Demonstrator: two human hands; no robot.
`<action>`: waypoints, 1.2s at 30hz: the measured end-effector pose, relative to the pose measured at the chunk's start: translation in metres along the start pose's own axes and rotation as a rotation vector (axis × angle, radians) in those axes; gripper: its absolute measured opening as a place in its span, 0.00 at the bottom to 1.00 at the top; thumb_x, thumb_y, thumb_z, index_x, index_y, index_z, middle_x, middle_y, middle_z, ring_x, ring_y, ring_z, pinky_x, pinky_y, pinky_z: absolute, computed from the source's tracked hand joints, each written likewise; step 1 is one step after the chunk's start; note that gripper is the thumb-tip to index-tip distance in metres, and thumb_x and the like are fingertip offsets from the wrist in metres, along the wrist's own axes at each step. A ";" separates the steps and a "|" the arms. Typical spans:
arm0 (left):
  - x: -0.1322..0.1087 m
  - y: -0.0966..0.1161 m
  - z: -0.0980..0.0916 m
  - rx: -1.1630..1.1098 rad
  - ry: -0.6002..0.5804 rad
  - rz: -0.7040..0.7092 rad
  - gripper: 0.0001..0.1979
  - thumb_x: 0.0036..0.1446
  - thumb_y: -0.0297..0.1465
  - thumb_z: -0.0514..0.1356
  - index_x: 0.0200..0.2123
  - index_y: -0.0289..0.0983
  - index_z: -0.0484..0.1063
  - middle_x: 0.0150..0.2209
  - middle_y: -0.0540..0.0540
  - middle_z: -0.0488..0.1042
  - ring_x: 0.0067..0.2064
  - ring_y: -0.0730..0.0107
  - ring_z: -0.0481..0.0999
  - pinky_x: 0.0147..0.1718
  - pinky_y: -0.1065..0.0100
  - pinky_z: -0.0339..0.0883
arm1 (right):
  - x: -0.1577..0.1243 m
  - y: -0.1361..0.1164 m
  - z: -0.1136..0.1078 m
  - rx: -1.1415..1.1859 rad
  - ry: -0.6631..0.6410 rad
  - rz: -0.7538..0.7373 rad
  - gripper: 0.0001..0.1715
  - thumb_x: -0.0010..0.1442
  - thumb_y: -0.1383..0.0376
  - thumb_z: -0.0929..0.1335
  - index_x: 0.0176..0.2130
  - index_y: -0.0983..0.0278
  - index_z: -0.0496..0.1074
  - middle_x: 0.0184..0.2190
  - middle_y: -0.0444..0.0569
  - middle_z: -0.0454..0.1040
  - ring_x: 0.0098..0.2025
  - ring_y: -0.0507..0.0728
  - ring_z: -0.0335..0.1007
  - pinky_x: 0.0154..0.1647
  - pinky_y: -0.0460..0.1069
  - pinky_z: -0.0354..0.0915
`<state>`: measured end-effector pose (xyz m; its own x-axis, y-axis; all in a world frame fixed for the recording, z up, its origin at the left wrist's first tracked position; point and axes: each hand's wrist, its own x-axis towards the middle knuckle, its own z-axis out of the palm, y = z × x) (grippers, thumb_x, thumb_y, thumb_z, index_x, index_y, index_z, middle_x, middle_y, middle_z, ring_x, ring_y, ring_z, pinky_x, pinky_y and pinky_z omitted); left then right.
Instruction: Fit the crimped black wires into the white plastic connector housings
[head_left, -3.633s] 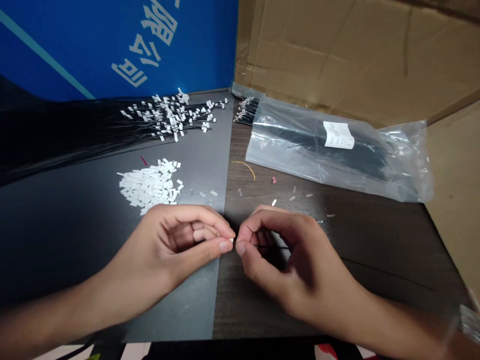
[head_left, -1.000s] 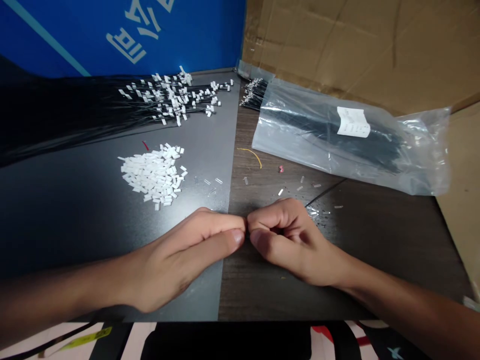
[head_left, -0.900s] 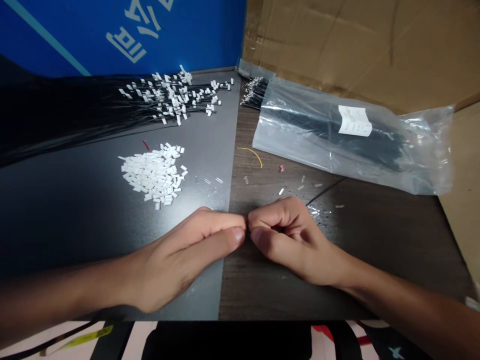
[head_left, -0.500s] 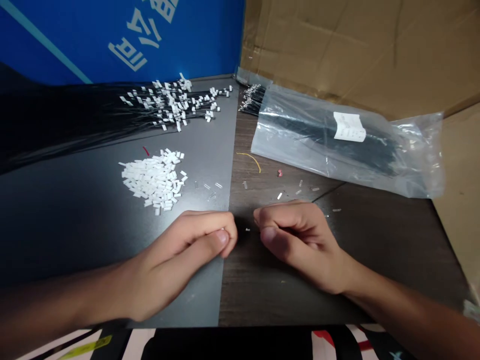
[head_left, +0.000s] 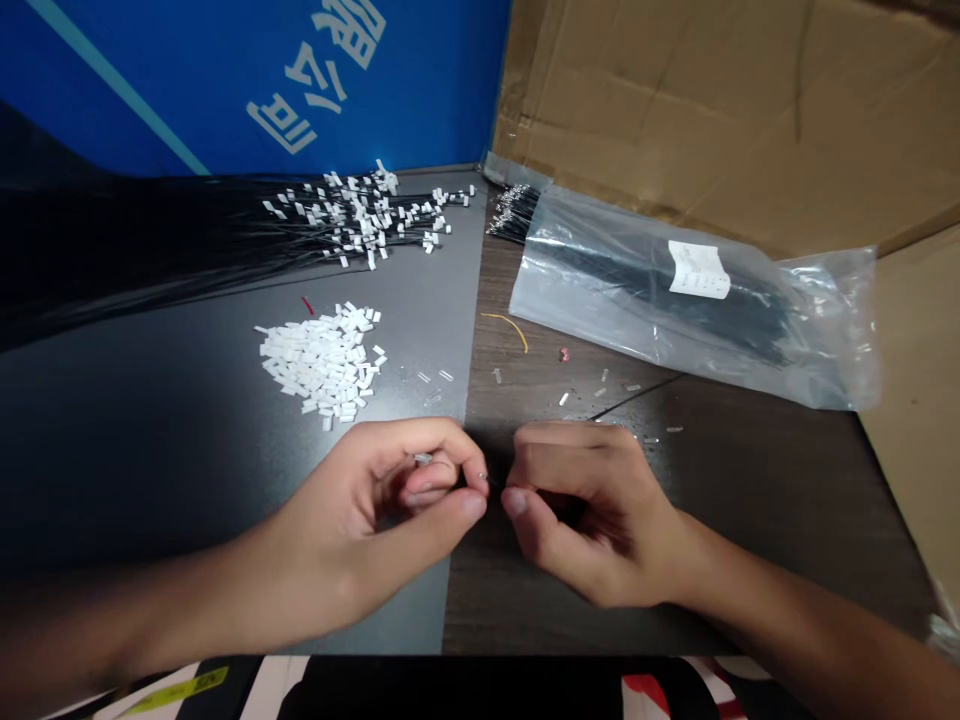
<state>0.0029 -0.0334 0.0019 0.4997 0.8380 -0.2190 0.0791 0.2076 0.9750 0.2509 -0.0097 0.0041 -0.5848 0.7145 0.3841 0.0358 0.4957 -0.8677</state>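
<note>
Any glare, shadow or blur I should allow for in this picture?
Head view: dark shadow between the left hand and right hand, fine detail there unclear; head view: glare on the plastic bag, its label unreadable; head view: black wires fading into darkness at far left.

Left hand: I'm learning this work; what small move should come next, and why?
Perhaps the left hand should roll the small pale piece forward to its fingertips: it lies back against the curled fingers, while a tiny metallic tip shows at the index fingertip.
</note>
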 end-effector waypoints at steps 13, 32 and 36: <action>0.009 0.017 0.003 0.187 0.169 0.019 0.10 0.69 0.37 0.69 0.35 0.40 0.86 0.26 0.57 0.59 0.27 0.72 0.62 0.26 0.71 0.58 | -0.004 0.005 0.000 -0.145 0.019 -0.080 0.18 0.71 0.74 0.72 0.32 0.60 0.67 0.27 0.38 0.64 0.28 0.49 0.59 0.30 0.48 0.55; 0.012 0.024 0.003 0.155 0.202 0.042 0.07 0.64 0.35 0.71 0.36 0.40 0.89 0.24 0.58 0.58 0.24 0.74 0.59 0.23 0.73 0.54 | 0.003 -0.003 -0.009 0.292 -0.041 0.296 0.25 0.78 0.67 0.76 0.29 0.62 0.70 0.25 0.38 0.66 0.28 0.49 0.60 0.31 0.46 0.58; 0.009 0.022 0.004 0.182 0.252 0.100 0.05 0.64 0.33 0.73 0.34 0.42 0.89 0.23 0.58 0.59 0.24 0.76 0.59 0.25 0.72 0.56 | 0.003 -0.003 -0.010 0.328 -0.069 0.338 0.27 0.79 0.65 0.77 0.28 0.62 0.70 0.25 0.38 0.65 0.28 0.49 0.59 0.30 0.46 0.56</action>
<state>0.0127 -0.0230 0.0219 0.2854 0.9530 -0.1018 0.2044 0.0433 0.9779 0.2570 -0.0042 0.0107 -0.6374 0.7689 0.0505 -0.0179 0.0508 -0.9986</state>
